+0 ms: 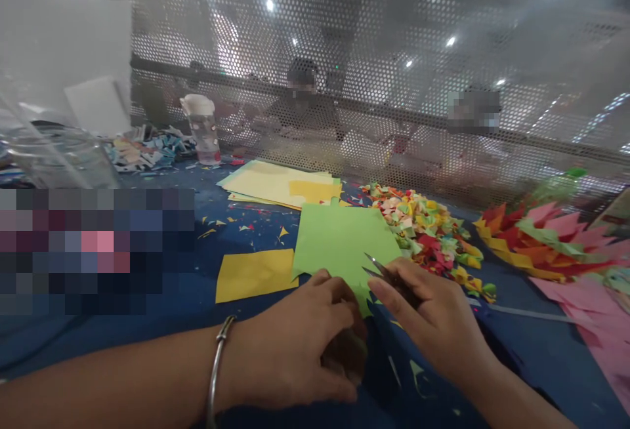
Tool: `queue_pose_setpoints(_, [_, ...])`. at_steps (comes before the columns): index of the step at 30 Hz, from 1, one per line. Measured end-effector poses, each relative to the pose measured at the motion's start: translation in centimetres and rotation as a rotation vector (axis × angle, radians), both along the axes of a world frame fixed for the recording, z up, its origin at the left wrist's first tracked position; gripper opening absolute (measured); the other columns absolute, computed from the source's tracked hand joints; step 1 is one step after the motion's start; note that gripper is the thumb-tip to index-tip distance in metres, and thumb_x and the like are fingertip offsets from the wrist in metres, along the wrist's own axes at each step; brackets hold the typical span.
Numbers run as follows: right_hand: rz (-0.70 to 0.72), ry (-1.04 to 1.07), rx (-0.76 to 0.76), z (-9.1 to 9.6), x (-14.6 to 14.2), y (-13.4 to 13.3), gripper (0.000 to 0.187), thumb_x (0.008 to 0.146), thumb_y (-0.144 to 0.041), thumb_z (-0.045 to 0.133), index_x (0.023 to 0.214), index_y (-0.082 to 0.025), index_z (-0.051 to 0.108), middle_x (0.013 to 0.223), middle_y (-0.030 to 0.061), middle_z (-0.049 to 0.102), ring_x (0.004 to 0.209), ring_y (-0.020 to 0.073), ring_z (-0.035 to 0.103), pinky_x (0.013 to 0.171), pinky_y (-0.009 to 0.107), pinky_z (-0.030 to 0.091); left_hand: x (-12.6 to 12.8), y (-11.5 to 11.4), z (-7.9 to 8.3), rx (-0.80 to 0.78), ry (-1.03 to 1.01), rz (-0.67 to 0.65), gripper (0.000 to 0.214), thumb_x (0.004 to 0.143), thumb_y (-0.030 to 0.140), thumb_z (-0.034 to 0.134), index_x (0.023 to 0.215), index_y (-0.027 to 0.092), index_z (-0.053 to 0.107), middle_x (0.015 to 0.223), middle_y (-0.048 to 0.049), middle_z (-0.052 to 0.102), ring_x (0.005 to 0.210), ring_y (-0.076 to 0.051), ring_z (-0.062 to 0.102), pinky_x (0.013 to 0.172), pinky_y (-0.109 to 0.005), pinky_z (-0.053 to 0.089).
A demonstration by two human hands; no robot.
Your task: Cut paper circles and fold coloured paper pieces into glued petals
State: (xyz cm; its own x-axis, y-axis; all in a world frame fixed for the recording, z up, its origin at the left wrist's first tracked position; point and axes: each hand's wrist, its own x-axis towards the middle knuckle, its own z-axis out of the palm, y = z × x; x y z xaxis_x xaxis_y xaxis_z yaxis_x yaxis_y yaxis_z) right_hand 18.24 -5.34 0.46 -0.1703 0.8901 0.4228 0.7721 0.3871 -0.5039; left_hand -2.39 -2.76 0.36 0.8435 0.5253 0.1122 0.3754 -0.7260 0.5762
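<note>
My right hand (428, 304) is closed around a pair of small scissors (377, 266), their two pointed metal tips slightly apart over a light green paper sheet (344, 239). My left hand (300, 337), with a silver bangle at the wrist, hovers at the sheet's near edge. Its fingers are bent and the thumb is apart from them; I see nothing held, though the palm side is shaded. The green sheet has a notched near edge. A yellow paper piece (256, 275) lies flat to its left, partly under it.
Pale paper sheets (275, 180) are stacked behind. Right of the green sheet is a heap of colourful folded paper bits (418, 222), then orange and pink paper strips (556, 239). A lidded bottle (201, 130) stands before a perforated screen (394, 75); people sit beyond.
</note>
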Motion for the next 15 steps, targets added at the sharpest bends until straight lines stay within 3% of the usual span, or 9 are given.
queue_pose_setpoints(3, [0.008,-0.006,0.041,-0.1,0.0,0.0,0.038,0.093,-0.048,0.052,0.067,-0.021,0.043,0.056,-0.0065,0.038,0.05,0.0098,0.038,0.048,0.022,0.032,-0.3,0.1,-0.2,0.075,0.055,0.02,0.041,0.066,0.05,0.079,0.092,0.019,0.069,0.104,-0.0078,0.061,0.102,-0.028,0.051,0.096,-0.044,0.04])
queue_pose_setpoints(7, [-0.001,-0.019,0.049,-0.2,0.2,0.0,0.038,0.092,-0.048,0.054,0.067,-0.021,0.045,0.055,-0.0065,0.038,0.049,0.0097,0.038,0.048,0.022,0.032,-0.3,0.0,-0.3,0.12,0.076,-0.001,0.044,0.068,0.051,0.077,0.095,0.018,0.067,0.104,-0.008,0.061,0.102,-0.027,0.051,0.097,-0.042,0.04])
queue_pose_setpoints(12, [-0.012,-0.061,0.076,-0.1,0.2,-0.1,0.038,0.092,-0.049,0.054,0.067,-0.021,0.045,0.054,-0.0061,0.042,0.048,0.0096,0.041,0.048,0.022,0.033,0.0,-0.2,0.5,0.061,0.111,0.004,0.031,0.067,0.035,0.079,0.086,0.019,0.061,0.096,-0.0033,0.062,0.093,-0.024,0.054,0.094,-0.039,0.042])
queue_pose_setpoints(15, [-0.009,-0.081,0.101,0.1,0.2,-0.2,0.038,0.092,-0.048,0.054,0.067,-0.021,0.046,0.053,-0.0059,0.043,0.047,0.0094,0.042,0.047,0.022,0.033,0.0,-0.2,0.7,0.036,0.106,0.006,0.031,0.067,0.027,0.075,0.092,0.02,0.059,0.095,-0.0026,0.062,0.094,-0.024,0.054,0.09,-0.037,0.045])
